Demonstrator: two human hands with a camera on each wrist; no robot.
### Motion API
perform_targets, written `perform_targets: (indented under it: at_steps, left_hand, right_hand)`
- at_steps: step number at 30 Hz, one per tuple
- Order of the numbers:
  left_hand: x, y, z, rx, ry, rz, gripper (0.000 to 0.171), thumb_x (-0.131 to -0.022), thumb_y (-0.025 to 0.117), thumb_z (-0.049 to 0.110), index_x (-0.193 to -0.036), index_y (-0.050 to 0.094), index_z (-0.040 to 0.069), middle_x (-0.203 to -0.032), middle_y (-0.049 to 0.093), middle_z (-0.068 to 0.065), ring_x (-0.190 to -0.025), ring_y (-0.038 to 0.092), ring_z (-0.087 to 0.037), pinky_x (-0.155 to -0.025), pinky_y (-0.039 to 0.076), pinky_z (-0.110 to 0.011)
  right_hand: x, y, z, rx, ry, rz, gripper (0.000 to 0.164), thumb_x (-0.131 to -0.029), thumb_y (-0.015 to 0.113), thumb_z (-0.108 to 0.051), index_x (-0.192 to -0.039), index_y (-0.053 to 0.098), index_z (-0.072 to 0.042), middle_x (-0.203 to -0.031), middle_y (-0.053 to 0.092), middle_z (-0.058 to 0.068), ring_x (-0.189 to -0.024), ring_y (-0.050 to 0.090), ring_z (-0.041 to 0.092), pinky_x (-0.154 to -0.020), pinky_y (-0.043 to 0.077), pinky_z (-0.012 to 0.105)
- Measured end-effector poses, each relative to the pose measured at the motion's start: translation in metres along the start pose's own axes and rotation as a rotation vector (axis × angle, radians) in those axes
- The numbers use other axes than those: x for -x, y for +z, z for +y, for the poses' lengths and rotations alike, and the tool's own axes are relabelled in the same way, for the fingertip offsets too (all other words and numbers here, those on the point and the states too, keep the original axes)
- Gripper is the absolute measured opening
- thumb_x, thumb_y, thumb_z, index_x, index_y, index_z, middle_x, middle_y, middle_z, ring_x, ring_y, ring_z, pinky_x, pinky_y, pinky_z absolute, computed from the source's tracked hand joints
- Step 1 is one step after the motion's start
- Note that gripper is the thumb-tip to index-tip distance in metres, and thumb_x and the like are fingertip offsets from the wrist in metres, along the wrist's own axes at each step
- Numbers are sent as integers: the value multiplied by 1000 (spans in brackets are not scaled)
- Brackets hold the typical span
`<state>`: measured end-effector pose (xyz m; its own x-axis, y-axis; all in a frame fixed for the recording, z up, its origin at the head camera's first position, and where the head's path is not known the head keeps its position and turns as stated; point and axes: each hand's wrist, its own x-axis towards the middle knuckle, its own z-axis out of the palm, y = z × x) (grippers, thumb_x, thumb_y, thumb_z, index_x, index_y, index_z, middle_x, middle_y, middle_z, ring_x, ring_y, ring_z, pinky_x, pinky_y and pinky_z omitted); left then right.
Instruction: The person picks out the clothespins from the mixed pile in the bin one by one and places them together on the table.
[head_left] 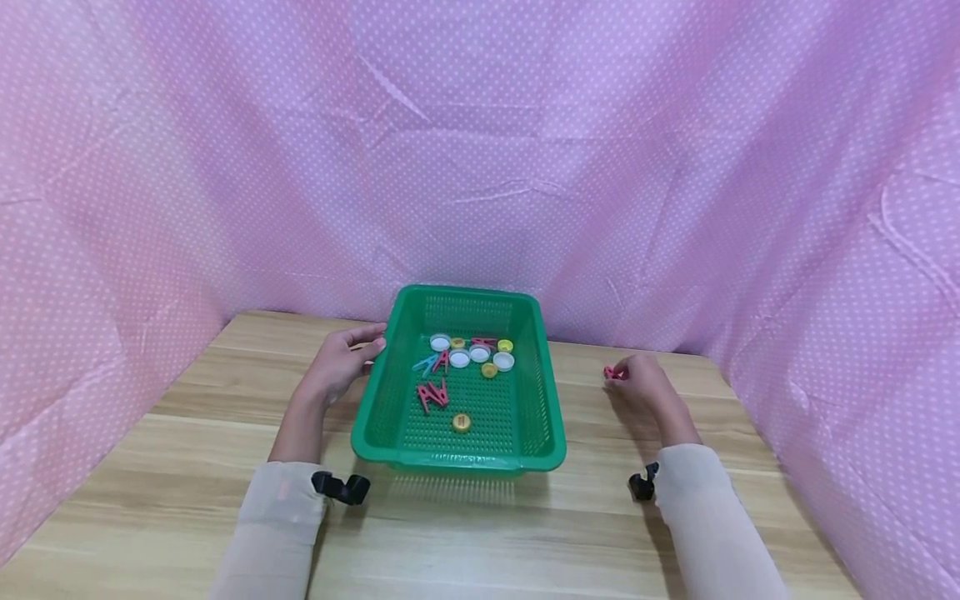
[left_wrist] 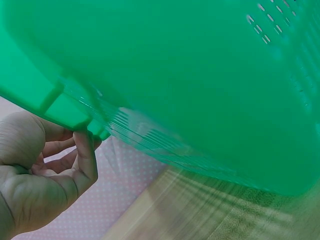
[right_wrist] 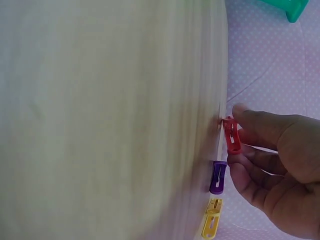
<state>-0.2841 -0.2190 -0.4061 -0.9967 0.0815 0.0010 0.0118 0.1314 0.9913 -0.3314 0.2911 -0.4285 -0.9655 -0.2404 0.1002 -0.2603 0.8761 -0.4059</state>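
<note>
A green plastic basket [head_left: 471, 460] stands mid-table in the head view, with several pink clothespins [head_left: 433, 394], a blue clothespin [head_left: 425, 364] and several white and yellow bottle caps [head_left: 461, 422] inside. My left hand [head_left: 341, 362] grips the basket's left rim; the left wrist view shows its thumb and fingers [left_wrist: 86, 159] pinching that edge. To the right of the basket, my right hand [head_left: 643, 385] pinches a red clothespin [right_wrist: 232, 136] between thumb and fingertips. Close to that hand, a purple clothespin [right_wrist: 218, 177] and a yellow clothespin [right_wrist: 212, 218] show in the right wrist view.
A light wooden table [head_left: 600, 533] lies beneath everything. Pink dotted cloth [head_left: 480, 167] hangs behind it and along both sides. Each sleeve carries a black wrist mount, such as the left one [head_left: 341, 487].
</note>
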Motion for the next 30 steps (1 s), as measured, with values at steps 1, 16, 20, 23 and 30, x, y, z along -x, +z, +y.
perform_targets:
  at_steps: [1, 16, 20, 23, 30]
  left_hand:
    - [0, 0, 0, 1, 0, -2, 45, -96, 57, 21, -138, 49, 7, -133, 51, -11, -100, 60, -16, -82, 54, -31]
    - [1, -1, 0, -12, 4, -11, 46, -96, 57, 24, -139, 48, 8, -134, 51, -11, -101, 59, -15, -83, 53, -30]
    - [0, -1, 0, -9, 2, -13, 46, -97, 57, 24, -139, 48, 8, -134, 51, -11, -101, 59, -15, -83, 53, -30]
    - [1, -1, 0, -5, 4, -8, 45, -97, 57, 23, -138, 49, 8, -134, 51, -10, -100, 59, -15, -83, 53, -31]
    - [1, -1, 1, -4, 20, -13, 44, -97, 56, 20, -139, 48, 6, -135, 50, -12, -99, 60, -14, -82, 54, -30]
  right_hand:
    - [0, 0, 0, 7, -1, 4, 19, -85, 72, -17, -93, 72, 1, -81, 67, 9, -74, 61, 20, -69, 52, 39]
    - [0, 2, -8, -39, 10, -69, 9, -79, 75, -10, -81, 68, -4, -77, 65, 6, -73, 58, 18, -71, 50, 37]
    - [0, 1, -10, -29, 13, -65, 9, -79, 75, -9, -77, 67, -4, -77, 65, 6, -73, 58, 18, -71, 50, 37]
    - [0, 0, -12, -23, 26, -55, 10, -78, 75, -10, -76, 67, -5, -77, 64, 5, -73, 57, 18, -71, 49, 36]
    - [3, -5, -15, -4, 39, -48, 14, -79, 74, -12, -88, 70, -1, -80, 61, 9, -74, 53, 23, -66, 46, 37]
